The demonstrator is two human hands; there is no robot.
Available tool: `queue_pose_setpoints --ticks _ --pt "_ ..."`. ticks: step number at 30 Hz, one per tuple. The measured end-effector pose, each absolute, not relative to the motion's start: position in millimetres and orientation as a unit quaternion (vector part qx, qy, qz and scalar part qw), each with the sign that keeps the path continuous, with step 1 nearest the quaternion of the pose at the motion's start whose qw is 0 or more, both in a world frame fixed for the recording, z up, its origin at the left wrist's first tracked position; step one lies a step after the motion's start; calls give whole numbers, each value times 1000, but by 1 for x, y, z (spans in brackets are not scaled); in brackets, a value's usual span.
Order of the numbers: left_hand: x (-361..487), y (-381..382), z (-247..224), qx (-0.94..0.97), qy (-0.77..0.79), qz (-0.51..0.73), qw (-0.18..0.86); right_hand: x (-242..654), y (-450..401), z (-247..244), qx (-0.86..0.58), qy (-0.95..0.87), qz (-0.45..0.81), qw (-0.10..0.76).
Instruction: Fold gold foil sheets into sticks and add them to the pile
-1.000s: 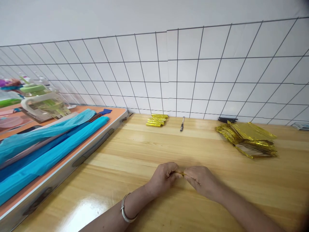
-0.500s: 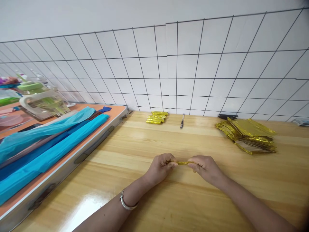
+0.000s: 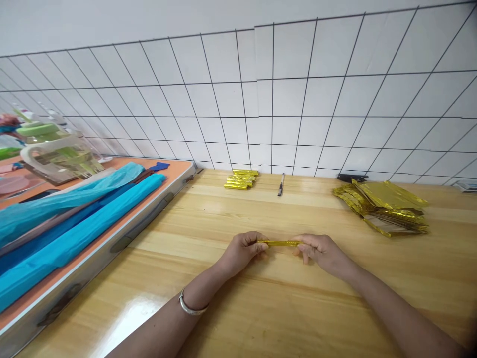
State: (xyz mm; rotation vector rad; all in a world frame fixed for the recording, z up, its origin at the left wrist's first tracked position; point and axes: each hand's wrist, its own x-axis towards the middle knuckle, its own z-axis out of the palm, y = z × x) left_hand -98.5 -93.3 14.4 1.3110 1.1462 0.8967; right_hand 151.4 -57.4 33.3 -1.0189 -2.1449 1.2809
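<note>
Between my two hands a narrow strip of folded gold foil paper [image 3: 282,243] is held level, just over the wooden table [image 3: 238,308]. My left hand [image 3: 246,251] pinches its left end between thumb and fingers. At the right end, the thumb and fingers of my right hand [image 3: 316,248] are closed on it. Farther back lie several folded gold foil strips [image 3: 240,180], side by side near the wall. A loose pile of gold foil sheets [image 3: 387,204] rests at the right, some showing a dull brown side.
A pen [image 3: 281,185] lies behind my hands, and a black object [image 3: 352,177] sits behind the foil pile. On the left, an orange-topped surface [image 3: 182,171] holds rolls of blue crepe paper [image 3: 112,219] and a clear jug with a green lid [image 3: 40,130].
My fingers have shifted outward toward the strip's ends, so more of the gold foil shows between them. The view has tilted slightly.
</note>
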Motion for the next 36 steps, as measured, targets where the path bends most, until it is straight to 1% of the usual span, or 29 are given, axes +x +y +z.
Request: queue_pose_setpoints --ticks 4,9,12,15,20,26,36 --pt "-103 -90 13 536 495 401 554 153 -53 27 -383 -762 463 242" --pt "-104 -89 12 541 485 413 549 154 -47 19 -421 -777 374 280" --pt "-105 -88 11 546 492 425 528 153 -46 16 -442 -784 321 295" --pt "-107 -86 9 577 507 434 471 154 -46 13 -443 -804 270 290" --pt "-110 -84 6 626 515 464 357 158 -44 8 -406 -855 178 268" --pt "-113 -84 7 703 508 426 256 160 -45 8 -403 -875 74 259" --pt "-110 -87 14 751 551 326 163 155 -52 18 -375 -894 39 243"
